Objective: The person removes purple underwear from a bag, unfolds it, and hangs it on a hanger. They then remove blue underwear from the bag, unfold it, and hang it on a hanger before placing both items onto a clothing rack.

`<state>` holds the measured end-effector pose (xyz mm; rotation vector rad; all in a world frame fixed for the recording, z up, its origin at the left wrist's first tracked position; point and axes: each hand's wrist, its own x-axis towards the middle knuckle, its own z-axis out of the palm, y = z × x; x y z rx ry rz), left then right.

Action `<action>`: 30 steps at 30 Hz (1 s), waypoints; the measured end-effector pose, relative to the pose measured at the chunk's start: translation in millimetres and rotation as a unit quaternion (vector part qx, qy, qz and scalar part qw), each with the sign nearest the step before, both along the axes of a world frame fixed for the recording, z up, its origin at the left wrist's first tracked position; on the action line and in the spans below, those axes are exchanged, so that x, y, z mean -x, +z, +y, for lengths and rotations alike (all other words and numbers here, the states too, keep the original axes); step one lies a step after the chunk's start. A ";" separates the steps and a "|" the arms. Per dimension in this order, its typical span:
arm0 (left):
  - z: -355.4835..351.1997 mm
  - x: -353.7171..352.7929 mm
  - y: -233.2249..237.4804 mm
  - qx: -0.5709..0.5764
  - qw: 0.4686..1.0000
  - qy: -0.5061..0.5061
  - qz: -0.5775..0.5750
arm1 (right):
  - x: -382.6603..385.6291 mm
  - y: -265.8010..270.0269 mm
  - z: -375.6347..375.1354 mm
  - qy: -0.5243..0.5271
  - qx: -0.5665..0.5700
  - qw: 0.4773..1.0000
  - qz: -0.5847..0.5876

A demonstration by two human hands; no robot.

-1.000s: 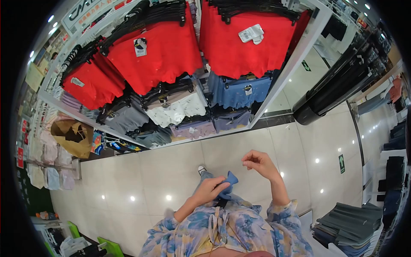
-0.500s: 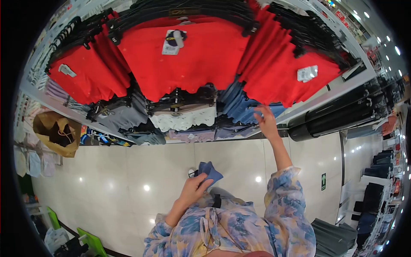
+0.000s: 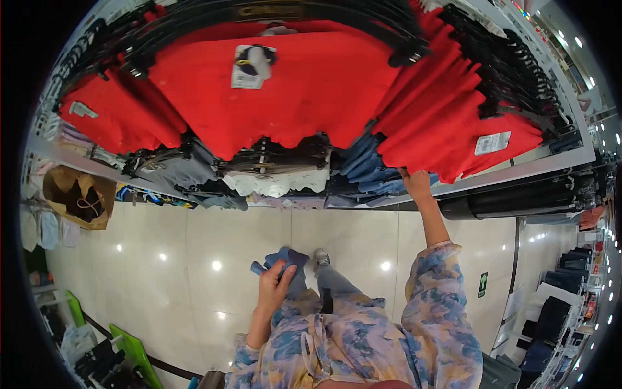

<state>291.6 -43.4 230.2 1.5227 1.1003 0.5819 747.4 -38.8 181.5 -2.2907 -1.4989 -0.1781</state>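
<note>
Holding a bunched blue cloth point(image 3: 289, 257) in the left hand point(image 3: 271, 288), the person point(image 3: 356, 337) stands facing a clothes rack point(image 3: 588, 155). The left fingers are pinching the fabric, and it juts out past their tips. That hand hangs low in front of the body, over the pale tiled floor point(image 3: 214, 240), and a shoe point(image 3: 322, 257) shows just to the right of those fingers. The right arm point(image 3: 435, 223) stretches forward, and the right hand point(image 3: 418, 184) is at the hem of the red garments point(image 3: 447, 139). I can't tell from here whether its fingers are pinching anything or only touching, since their tips are partly hidden. Just left of them, folds of blue garments point(image 3: 369, 165) hang below the red ones; farther left comes a white garment point(image 3: 278, 183). A white tag point(image 3: 492, 143) lies on the red fabric, above and to the right of the right fingers, and black hangers point(image 3: 518, 84) crowd higher up. Well to the left of the left fingers is a brown paper bag point(image 3: 58, 188), while a green arrow sign point(image 3: 483, 285) lies well to their right.
</note>
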 end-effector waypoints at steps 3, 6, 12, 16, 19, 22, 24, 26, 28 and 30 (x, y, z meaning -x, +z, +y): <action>-12.7 -22.2 1.5 -0.003 1.000 0.000 -0.005 | -13.5 -4.4 -11.0 0.057 -0.005 0.998 0.006; -24.7 -38.0 3.3 0.016 1.000 -0.013 -0.015 | -9.9 4.3 -12.5 0.075 0.010 0.995 0.070; -43.8 -55.0 9.6 0.030 0.999 -0.014 -0.003 | -6.2 20.9 -13.9 0.119 -0.003 0.991 0.057; -55.6 -58.0 6.4 0.020 1.000 0.012 0.000 | -14.5 16.7 -11.4 0.101 0.043 0.993 0.053; -62.3 -56.4 4.4 0.015 1.000 0.024 0.003 | -13.9 22.5 -8.8 0.073 0.091 0.991 0.067; -67.3 -56.6 5.5 0.024 0.999 0.041 0.009 | -15.8 22.4 -7.4 0.070 0.106 0.990 0.061; -70.7 -55.3 -0.4 0.011 0.998 0.056 0.000 | -16.2 19.6 -5.1 0.081 0.094 0.991 0.050; -71.5 -54.9 -1.2 0.001 0.998 0.064 0.000 | -14.8 18.0 -4.5 0.109 0.000 0.993 0.038; -71.5 -54.7 0.1 -0.009 0.998 0.069 -0.001 | -16.1 14.2 -5.4 0.105 0.006 0.994 0.037; -70.9 -54.0 3.1 0.016 0.997 0.077 -0.005 | -15.6 14.0 -6.7 0.098 0.012 0.994 0.037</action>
